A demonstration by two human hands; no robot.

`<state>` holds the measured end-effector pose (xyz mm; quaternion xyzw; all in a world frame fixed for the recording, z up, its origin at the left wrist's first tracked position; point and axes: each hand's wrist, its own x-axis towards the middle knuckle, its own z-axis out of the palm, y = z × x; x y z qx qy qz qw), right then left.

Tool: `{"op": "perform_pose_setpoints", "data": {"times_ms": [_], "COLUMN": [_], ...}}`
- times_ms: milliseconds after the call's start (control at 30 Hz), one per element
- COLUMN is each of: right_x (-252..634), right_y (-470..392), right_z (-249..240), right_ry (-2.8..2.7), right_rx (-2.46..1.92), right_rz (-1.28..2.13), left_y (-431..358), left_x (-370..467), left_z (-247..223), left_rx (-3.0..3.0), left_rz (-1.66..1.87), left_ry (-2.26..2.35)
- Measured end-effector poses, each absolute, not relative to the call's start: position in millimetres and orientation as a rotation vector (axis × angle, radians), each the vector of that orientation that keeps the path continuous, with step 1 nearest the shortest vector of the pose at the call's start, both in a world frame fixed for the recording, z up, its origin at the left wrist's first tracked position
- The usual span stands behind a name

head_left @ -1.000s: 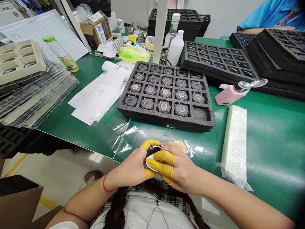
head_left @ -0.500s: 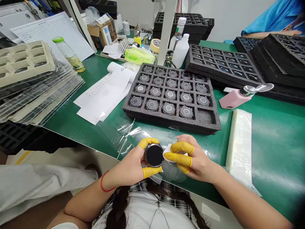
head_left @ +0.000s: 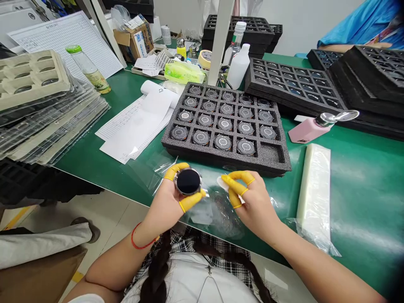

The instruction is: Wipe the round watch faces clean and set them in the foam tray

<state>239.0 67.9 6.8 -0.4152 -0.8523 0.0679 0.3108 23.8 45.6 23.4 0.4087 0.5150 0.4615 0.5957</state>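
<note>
A round watch case [head_left: 188, 181] with a black face and metal rim is gripped at its edge by my left hand [head_left: 168, 193], face up. Yellow finger cots cover the thumb and a finger there. To its right, my right hand [head_left: 249, 193], also in yellow finger cots, pinches a white cotton pad [head_left: 222, 182], apart from the watch. Beyond both hands lies a black foam tray [head_left: 195, 154] with round watch cases in its pockets, back side up; the front right pocket holds none. Clear plastic film [head_left: 217, 210] lies beneath the hands.
A pink pump bottle [head_left: 304, 131] and a pack of plastic sleeves [head_left: 314, 185] stand to the right. Papers [head_left: 126, 130], a glass bottle [head_left: 91, 71] and stacked trays [head_left: 31, 92] are on the left. More foam trays [head_left: 293, 84] and a person's blue sleeve [head_left: 356, 25] appear behind.
My left hand has moved the watch case left and away from me. The pad in my right hand has come off the watch's edge and moved slightly away from me.
</note>
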Motion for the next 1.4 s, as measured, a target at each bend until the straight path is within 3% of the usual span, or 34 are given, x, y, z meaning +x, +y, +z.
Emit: {"op": "perform_pose_setpoints", "data": {"times_ms": [267,400,567,800,1133,1400], "right_x": [225.2,217.2,217.3,223.6,231.0,228.8], "right_y": [55.9,55.0,60.4,57.1,48.6,49.6], "right_z": [-10.3,-11.5,-6.8,5.6,7.2,2.1], "right_ry": [-2.050,-1.831,-1.842,-1.641,-2.144,-2.236], "right_rx": [-1.092,-1.216,-1.141,-1.258,-1.080,-1.022], "right_rz": [1.256,1.436,1.299,1.525,0.759,0.558], "left_y": [52.8,52.7,50.6,38.6,38.4,38.1], "left_x": [19.6,21.2,19.3,18.2,22.9,25.4], "left_z": [25.6,20.4,19.9,15.1,12.3,14.0], "left_rx": [0.889,0.904,0.913,0.978,0.724,0.766], "left_rz": [1.305,1.305,1.271,1.116,0.906,0.884], "left_ry": [1.128,1.120,1.104,1.019,0.943,0.989]}}
